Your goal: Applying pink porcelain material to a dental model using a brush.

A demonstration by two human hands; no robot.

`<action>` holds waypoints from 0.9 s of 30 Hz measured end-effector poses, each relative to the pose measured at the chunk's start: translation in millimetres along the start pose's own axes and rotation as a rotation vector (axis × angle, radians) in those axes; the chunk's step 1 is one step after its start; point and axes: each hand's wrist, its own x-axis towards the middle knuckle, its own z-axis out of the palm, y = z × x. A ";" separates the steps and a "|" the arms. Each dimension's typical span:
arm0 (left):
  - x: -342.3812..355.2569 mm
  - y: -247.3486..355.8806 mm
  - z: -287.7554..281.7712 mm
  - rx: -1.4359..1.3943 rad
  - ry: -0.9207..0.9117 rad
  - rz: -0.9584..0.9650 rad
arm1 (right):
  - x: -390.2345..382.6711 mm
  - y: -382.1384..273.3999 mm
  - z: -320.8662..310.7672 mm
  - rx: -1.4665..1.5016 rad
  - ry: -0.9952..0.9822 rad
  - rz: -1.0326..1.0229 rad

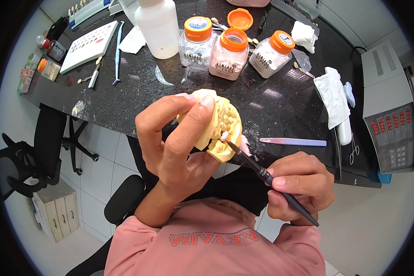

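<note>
Yellow dental model (226, 115), black brush (249, 161), fingers (181, 138) holding both

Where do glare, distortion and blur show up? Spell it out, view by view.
Head view: pale glare patches on the black speckled countertop; head view: fisheye bending of straight edges toward the rim, with black filling the corners; head view: yellow dental cast and black-handled brush reasonably sharp, though their finest detail is too small to judge.

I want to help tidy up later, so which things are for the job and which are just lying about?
For the job:
yellow tooth model, in the left grip
black brush, in the right grip
open jar, probably

Seemingly just lying about:
scissors
thin blue tool
</note>
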 end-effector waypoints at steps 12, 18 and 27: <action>0.0 -1.4 -2.1 -0.010 0.005 0.012 | 0.9 1.3 0.7 -0.030 -0.010 -0.017; -3.3 -4.6 -2.8 -0.055 -0.059 0.023 | -2.1 2.0 1.8 0.029 0.066 -0.033; -2.1 -2.9 0.9 -0.104 -0.039 0.028 | -3.6 3.8 1.8 0.007 0.055 -0.089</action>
